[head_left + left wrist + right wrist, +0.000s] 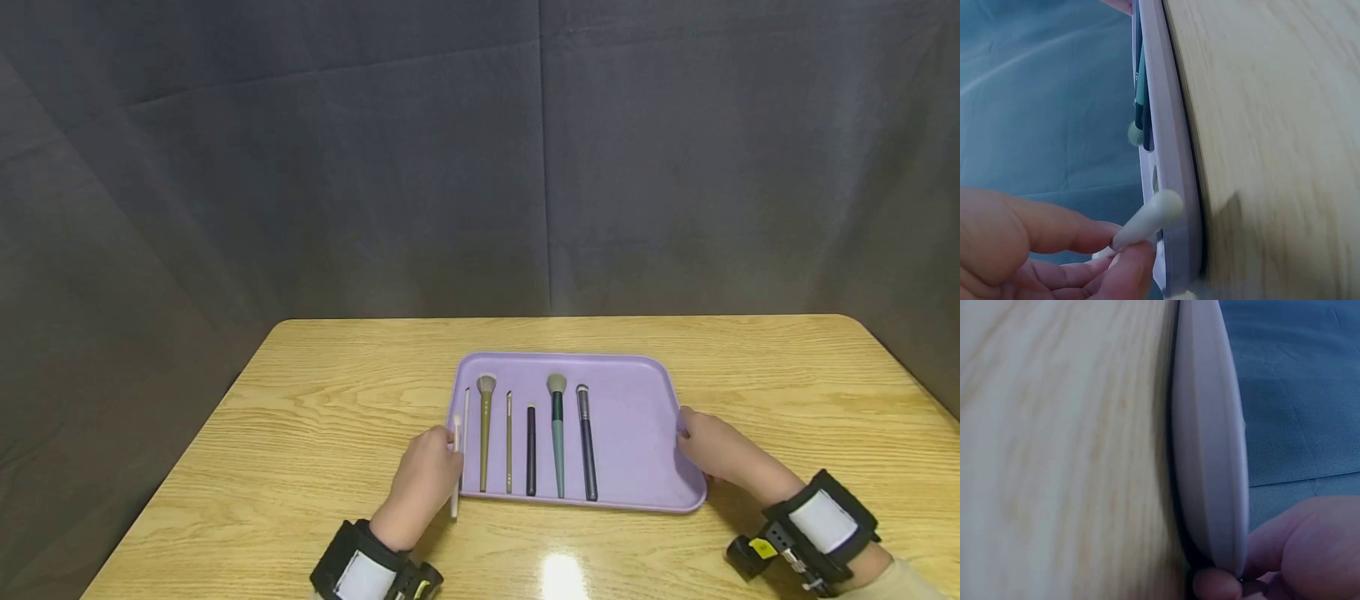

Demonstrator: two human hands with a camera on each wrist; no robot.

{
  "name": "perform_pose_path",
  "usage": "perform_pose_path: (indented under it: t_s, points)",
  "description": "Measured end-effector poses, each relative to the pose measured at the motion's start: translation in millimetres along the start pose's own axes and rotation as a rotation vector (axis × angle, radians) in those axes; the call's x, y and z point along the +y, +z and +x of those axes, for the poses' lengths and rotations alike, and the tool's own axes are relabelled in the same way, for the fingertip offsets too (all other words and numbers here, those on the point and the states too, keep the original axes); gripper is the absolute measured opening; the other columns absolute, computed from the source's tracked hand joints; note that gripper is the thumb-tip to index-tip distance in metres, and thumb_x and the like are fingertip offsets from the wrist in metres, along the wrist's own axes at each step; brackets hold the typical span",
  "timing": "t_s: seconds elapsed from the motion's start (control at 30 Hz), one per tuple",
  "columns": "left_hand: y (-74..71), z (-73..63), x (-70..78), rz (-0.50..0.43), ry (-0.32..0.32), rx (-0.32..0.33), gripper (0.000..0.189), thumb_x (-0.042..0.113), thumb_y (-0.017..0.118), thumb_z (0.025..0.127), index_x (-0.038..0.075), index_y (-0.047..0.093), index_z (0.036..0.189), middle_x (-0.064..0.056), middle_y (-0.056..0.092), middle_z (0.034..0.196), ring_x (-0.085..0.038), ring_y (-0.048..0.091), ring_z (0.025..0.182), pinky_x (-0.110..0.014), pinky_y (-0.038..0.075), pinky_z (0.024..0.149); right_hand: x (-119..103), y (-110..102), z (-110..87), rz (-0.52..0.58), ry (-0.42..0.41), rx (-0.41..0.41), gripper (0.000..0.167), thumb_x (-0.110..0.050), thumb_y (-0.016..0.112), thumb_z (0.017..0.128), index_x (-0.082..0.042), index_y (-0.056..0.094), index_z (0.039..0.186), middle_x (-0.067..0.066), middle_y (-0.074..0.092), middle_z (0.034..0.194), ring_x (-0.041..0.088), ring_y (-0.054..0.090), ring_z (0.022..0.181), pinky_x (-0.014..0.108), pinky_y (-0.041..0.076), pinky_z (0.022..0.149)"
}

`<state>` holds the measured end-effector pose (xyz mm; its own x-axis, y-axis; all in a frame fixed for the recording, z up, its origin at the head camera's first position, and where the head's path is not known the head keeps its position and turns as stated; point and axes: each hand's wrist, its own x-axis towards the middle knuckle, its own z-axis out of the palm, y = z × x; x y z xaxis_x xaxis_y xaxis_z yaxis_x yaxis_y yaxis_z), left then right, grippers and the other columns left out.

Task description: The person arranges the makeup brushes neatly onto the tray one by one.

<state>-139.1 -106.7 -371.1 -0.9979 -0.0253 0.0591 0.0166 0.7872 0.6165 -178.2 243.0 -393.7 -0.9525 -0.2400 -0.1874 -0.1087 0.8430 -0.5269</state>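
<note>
My left hand [429, 465] pinches a white makeup brush [1150, 219] between thumb and fingers. That brush overlaps the left rim of a lilac tray [633, 433], its pale bristles pointing away from me and its rounded handle end towards me. At the opposite side, my right hand [707, 442] grips the tray's right rim, with a fingertip [1216, 584] under the edge. On the tray lie a thin white brush [466, 425], a fluffy olive brush [484, 437], a slim olive brush [509, 446], a short black brush [531, 454], a green brush [557, 433] and a dark brush [587, 446].
The tray lies on a light wooden table [300, 417] with rounded far corners. A dark grey cloth [420, 183] hangs behind the table and along its sides. Each wrist wears a black strap with a camera.
</note>
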Motion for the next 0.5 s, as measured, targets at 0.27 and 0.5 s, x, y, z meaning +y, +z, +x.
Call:
perform_pose_path:
  t_s: [0.27,0.5]
  points:
    - [7.3,3.7,5.3,-0.064,-0.004,-0.037,0.016,-0.003,0.066,0.086,-0.012,0.063,0.099,-0.016,0.065,0.082,-0.021,0.060,0.070,-0.034,0.051,0.059,-0.4,0.1,-0.9,-0.001,-0.006,0.007,0.035,-0.002,0.040,0.096,0.024,0.038,0.120,0.009,0.046,0.065,0.017,0.047,0.045,0.031,0.043,0.042]
    - [14.4,5.7,8.5,-0.116,0.023,-0.054,0.020,-0.003,0.066,0.085,-0.014,0.062,0.101,-0.013,0.062,0.075,-0.017,0.057,0.064,-0.028,0.048,0.054,0.3,0.8,-0.4,-0.005,-0.008,0.011,0.033,-0.002,0.040,0.097,0.023,0.039,0.118,0.009,0.046,0.065,0.017,0.047,0.045,0.031,0.043,0.042]
